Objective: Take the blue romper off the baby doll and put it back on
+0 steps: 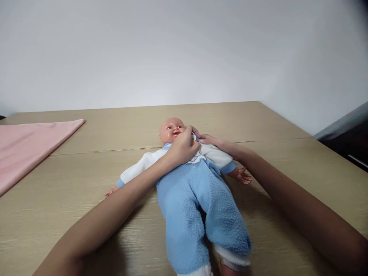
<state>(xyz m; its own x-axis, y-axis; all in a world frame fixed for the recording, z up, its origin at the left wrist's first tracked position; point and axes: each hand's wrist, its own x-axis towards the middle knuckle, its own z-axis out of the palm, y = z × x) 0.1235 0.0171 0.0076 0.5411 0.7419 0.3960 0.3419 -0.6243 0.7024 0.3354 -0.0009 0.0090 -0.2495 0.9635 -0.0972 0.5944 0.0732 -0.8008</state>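
Note:
A baby doll (188,184) lies on its back on the wooden table (86,184), head away from me, in a light blue fleece romper with white sleeves. My left hand (184,145) rests on the doll's chest just under the chin, fingers curled and pinching the romper's collar. My right hand (214,142) reaches in from the right and touches the same collar area at the doll's shoulder; its fingertips sit behind my left hand and are mostly hidden. The doll's arms are spread to both sides.
A pink cloth (27,147) lies flat at the table's left edge. A white wall stands behind the table. A dark piece of furniture (349,136) sits beyond the table's right edge.

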